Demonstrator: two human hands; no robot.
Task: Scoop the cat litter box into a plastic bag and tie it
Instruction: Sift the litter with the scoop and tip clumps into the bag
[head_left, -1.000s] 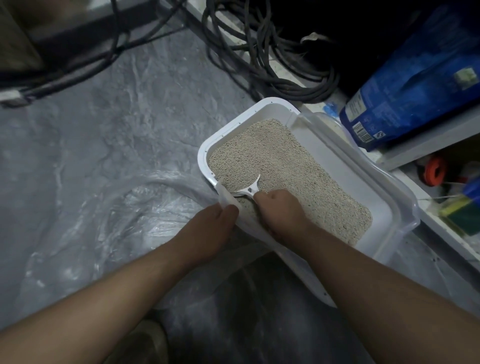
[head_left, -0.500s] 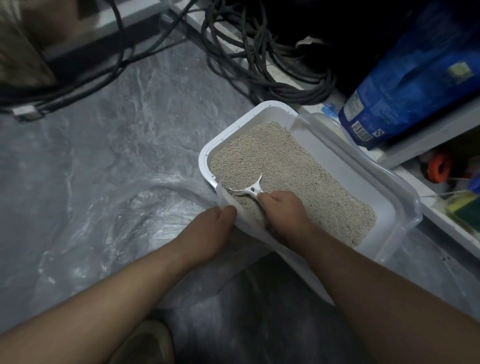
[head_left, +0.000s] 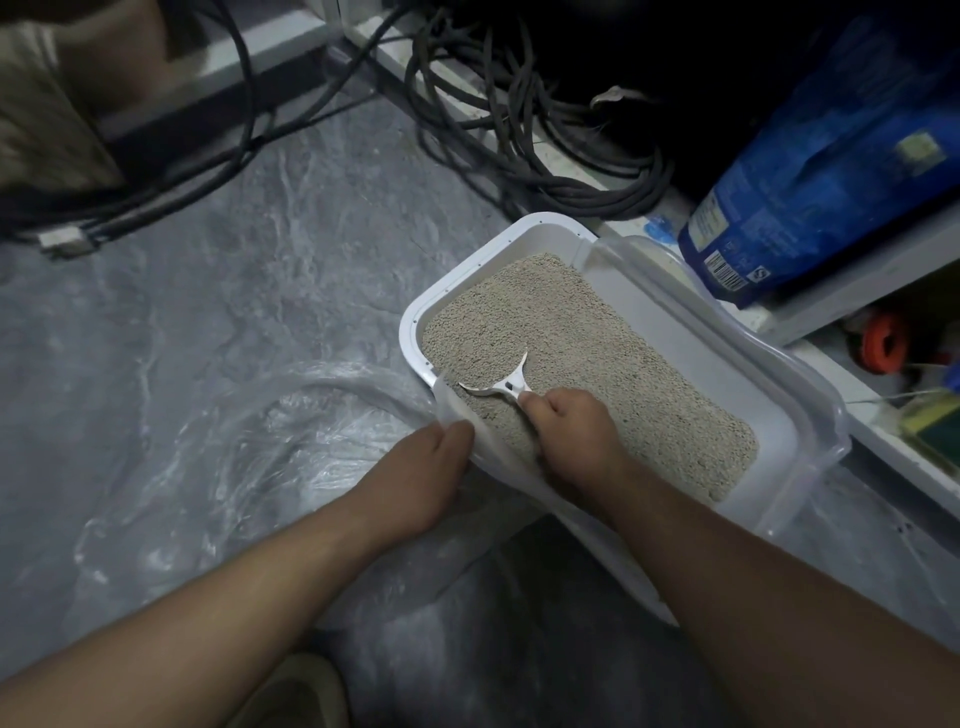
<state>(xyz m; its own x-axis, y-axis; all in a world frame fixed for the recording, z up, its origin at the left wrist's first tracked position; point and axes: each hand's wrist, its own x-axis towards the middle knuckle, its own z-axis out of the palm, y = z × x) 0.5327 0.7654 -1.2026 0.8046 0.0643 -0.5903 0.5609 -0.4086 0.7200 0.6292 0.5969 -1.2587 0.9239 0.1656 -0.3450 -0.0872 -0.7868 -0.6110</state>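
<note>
A white litter box (head_left: 470, 270) sits on the floor, filled with beige granular litter (head_left: 597, 343). My right hand (head_left: 569, 431) grips the handle of a white scoop (head_left: 501, 382), whose blade rests in the litter near the box's near-left corner. A clear plastic bag (head_left: 249, 457) lies spread on the floor to the left of the box. My left hand (head_left: 421, 483) pinches the bag's edge against the near rim of the box. Part of the bag's plastic drapes over that rim.
Black cables (head_left: 519, 130) coil on the floor beyond the box. A blue sack (head_left: 821, 171) leans at the upper right on a low shelf (head_left: 883, 260) holding an orange item (head_left: 883, 340). Grey marbled floor (head_left: 234, 270) stretches to the left. A shoe (head_left: 291, 696) shows at the bottom.
The scoop and my right hand have shifted slightly along the litter near the box's corner. My left hand still holds the bag edge at the rim.
</note>
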